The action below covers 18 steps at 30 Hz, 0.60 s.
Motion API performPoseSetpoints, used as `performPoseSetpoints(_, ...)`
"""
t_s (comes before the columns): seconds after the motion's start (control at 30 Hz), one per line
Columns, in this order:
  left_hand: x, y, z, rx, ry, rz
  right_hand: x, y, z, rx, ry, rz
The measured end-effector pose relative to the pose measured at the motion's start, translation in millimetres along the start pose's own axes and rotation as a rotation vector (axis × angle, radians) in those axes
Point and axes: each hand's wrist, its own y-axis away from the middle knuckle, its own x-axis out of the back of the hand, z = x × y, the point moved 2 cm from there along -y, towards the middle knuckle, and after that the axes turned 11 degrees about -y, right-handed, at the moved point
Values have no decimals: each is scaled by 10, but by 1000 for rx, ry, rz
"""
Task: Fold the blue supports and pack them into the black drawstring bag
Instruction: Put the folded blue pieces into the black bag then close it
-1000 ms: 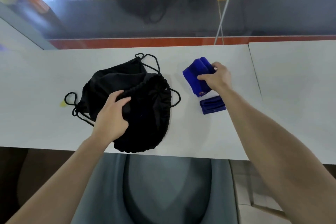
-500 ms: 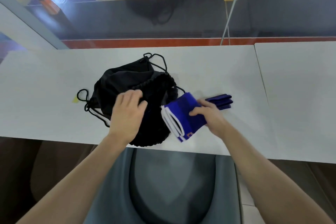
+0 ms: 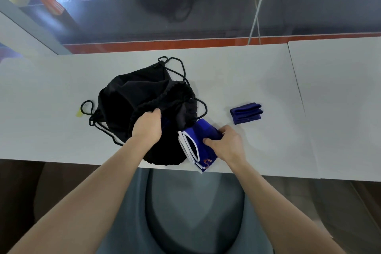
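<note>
White tabletop in front of a glass wall, seen from above. My left hand grips the gathered rim of the black drawstring bag and holds its mouth open towards my right hand, which pinches a folded blue support, thumb on top, just at that mouth. A second folded support lies beyond my right hand, apart from it. Likely faults: if my thumb eases, the white-edged layers may spring open and jam against the rim. If my left hand slackens, the soft mouth could collapse before the support is in. The bag and the held support both sit at the tabletop's near edge, so a push at the wrong angle may slide them off. A cord loop beside the mouth could snag the bundle.
</note>
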Motion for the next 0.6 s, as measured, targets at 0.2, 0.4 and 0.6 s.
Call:
performPoseSetpoints(0.2,-114,-120,-259,136,183,-163,-1,88,0,24,-72,38)
performPoseSetpoints(0.4,-49,-14,-253,59,162,-210,-24,212,-14,62,-127,88)
performPoseSetpoints(0.6,147,447,-257,51,575,94,67,257,2,-171,-391,81)
